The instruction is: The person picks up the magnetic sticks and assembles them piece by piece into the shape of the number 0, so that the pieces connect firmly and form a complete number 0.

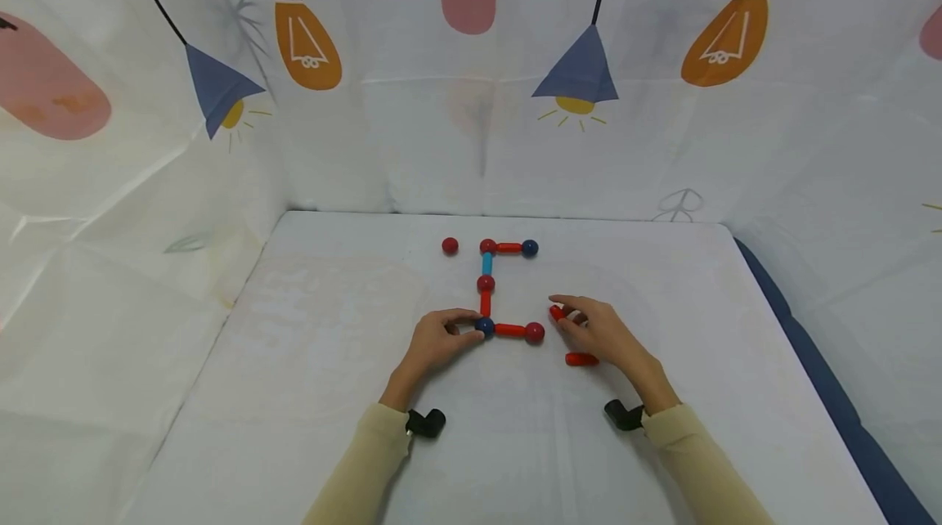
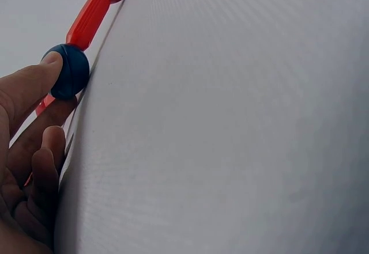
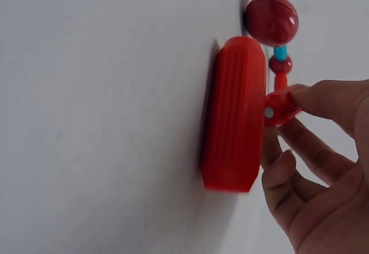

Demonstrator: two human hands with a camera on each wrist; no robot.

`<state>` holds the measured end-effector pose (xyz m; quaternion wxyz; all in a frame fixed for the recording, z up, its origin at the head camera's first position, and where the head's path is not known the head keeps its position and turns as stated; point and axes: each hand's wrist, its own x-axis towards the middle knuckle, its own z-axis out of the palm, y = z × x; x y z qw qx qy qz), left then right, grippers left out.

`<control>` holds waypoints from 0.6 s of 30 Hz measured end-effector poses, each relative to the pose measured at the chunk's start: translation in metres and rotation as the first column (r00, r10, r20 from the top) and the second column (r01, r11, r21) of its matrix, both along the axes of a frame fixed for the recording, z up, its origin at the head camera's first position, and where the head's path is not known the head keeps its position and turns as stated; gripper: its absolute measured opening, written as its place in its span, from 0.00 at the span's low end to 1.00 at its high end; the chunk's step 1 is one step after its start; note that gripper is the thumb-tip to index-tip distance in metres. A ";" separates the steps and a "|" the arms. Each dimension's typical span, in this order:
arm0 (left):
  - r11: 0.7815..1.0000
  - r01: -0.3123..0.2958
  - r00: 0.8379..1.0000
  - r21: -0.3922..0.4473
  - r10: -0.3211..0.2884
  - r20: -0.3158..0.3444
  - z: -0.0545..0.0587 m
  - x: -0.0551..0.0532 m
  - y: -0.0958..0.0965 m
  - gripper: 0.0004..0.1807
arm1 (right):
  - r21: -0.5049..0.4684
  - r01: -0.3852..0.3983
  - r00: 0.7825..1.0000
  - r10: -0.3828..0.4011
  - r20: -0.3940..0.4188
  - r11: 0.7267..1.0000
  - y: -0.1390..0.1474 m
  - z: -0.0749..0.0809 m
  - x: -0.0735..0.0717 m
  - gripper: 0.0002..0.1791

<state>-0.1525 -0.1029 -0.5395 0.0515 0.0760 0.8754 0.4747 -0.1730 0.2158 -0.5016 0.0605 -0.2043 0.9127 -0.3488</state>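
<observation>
My left hand (image 1: 440,338) pinches a dark blue ball (image 2: 72,72) between thumb and fingers at the lower left corner of a joined figure. From that ball a red magnetic rod (image 1: 510,330) runs right to a red ball (image 1: 535,333). Another red rod (image 1: 486,303) goes up to a red ball (image 1: 486,284), then a light blue rod (image 1: 487,264) and a further red ball (image 1: 488,246). My right hand (image 1: 599,333) pinches a loose red rod (image 3: 281,107) with a silvery end, right of the figure and apart from it. A second loose red rod (image 3: 234,116) lies beside that hand.
At the figure's top, a red rod (image 1: 509,248) leads right to a dark blue ball (image 1: 530,249). A single red ball (image 1: 450,246) sits left of there. A patterned sheet (image 1: 412,141) hangs behind the white tabletop (image 1: 331,288).
</observation>
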 end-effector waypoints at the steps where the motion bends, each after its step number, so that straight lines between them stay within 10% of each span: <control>1: 1.000 0.000 1.000 0.002 0.000 0.001 0.000 0.000 0.000 0.17 | -0.012 0.003 1.000 -0.003 -0.002 1.000 -0.002 -0.001 -0.001 0.24; 18: 1.000 0.001 1.000 -0.004 -0.001 0.004 0.000 0.000 -0.001 0.16 | -0.157 0.132 0.991 -0.125 0.058 0.979 -0.023 -0.006 -0.014 0.21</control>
